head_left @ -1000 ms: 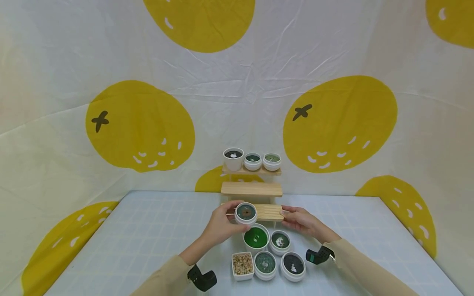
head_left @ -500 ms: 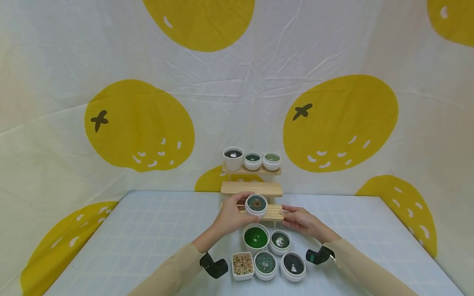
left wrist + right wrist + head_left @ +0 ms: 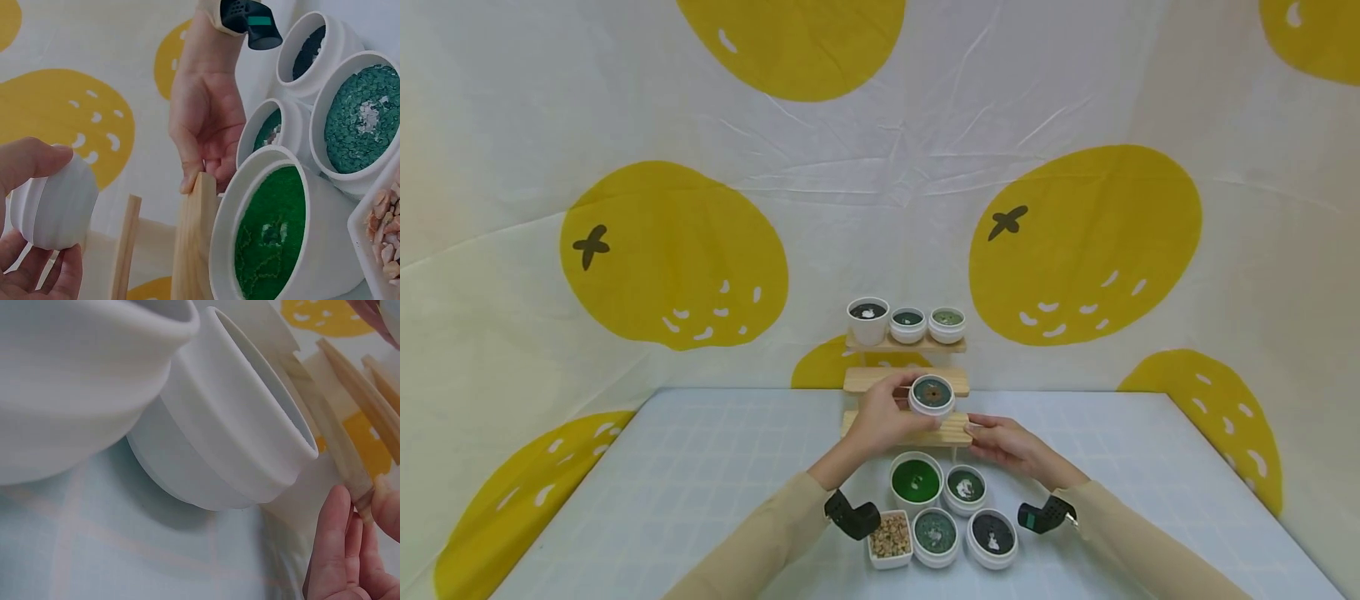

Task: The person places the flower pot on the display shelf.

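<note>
My left hand [image 3: 886,418] grips a small white pot [image 3: 932,397] with a dark green top and a brown spot in its centre. In the head view the pot is above the lowest shelf and overlaps the middle shelf of a wooden three-tier stand [image 3: 865,429]. In the left wrist view thumb and fingers wrap the white pot [image 3: 59,203] from both sides. My right hand [image 3: 1011,446] pinches the right end of the lowest shelf; the right wrist view has the thumb and fingers on the shelf's edge [image 3: 340,450].
Three white pots [image 3: 907,326] stand on the top shelf. In front of the stand are a bright green pot [image 3: 916,482], several darker-topped pots [image 3: 935,533] and a square dish of pebbles [image 3: 890,537]. A white cloth with yellow fruit [image 3: 1082,250] hangs behind the table [image 3: 730,450].
My left hand has carried the white pot up and to the right, from in front of the lowest shelf to before the middle one. My right hand stays on the lowest shelf's end.
</note>
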### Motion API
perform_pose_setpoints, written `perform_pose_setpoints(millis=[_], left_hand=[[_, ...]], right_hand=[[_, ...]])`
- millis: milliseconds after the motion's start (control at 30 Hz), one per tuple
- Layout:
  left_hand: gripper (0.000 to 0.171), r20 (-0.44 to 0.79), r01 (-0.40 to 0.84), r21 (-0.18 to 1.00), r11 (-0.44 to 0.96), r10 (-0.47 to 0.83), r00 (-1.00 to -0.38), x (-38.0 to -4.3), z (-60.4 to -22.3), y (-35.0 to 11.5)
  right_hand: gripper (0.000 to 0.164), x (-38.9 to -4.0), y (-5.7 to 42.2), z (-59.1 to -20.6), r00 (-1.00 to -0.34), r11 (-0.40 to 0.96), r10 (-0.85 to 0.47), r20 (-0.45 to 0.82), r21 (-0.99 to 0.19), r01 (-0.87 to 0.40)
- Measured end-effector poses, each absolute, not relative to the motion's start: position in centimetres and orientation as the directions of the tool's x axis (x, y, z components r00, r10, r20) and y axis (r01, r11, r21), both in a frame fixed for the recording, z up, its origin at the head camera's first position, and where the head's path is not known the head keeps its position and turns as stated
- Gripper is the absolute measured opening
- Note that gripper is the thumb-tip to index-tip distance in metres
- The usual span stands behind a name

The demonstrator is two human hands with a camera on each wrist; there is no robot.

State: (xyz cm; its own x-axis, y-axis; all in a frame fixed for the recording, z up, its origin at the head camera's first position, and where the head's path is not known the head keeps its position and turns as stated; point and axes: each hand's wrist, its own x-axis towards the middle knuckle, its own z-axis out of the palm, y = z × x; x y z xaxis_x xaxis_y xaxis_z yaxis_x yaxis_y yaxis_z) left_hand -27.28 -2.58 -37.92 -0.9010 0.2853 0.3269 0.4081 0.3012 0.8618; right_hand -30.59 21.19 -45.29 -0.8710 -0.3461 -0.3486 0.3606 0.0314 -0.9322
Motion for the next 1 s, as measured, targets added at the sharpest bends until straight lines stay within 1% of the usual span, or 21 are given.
perform_pose_setpoints(millis=[167, 300, 433, 733, 867, 1000], left_hand=[[0.061, 0.287, 0.373, 0.866, 0.333, 0.280, -0.916, -27.7, -37.4, -2.0], [0.063, 0.286, 0.374, 0.868, 0.326, 0.288, -0.914, -28.2, -37.1, -1.6], [0.065, 0.302, 0.382, 0.864, 0.327, 0.269, -0.914, -29.0, -36.9, -1.1], [0.059, 0.309, 0.380, 0.870, 0.315, 0.254, -0.917, -30.2, -36.4, -0.1], [0.056, 0.321, 0.384, 0.872, 0.304, 0.238, -0.917, -30.7, -36.5, 0.3], [0.057, 0.312, 0.369, 0.876, 0.310, 0.220, -0.924, -31.3, -36.8, 0.7]], right_hand=[[0.064, -30.6, 21.3, -45.2, -0.872, 0.022, -0.355, -0.338, -0.935, 0.354], [0.063, -30.4, 21.2, -45.0, -0.869, 0.021, -0.357, -0.343, -0.933, 0.359], [0.063, -30.4, 21.2, -45.1, -0.869, 0.028, -0.347, -0.352, -0.930, 0.366], [0.075, -30.2, 21.7, -44.9, -0.858, 0.014, -0.389, -0.336, -0.933, 0.359], [0.071, -30.3, 21.4, -45.1, -0.869, 0.022, -0.359, -0.341, -0.934, 0.358], [0.065, -30.4, 21.3, -45.3, -0.879, 0.012, -0.327, -0.347, -0.932, 0.363]])
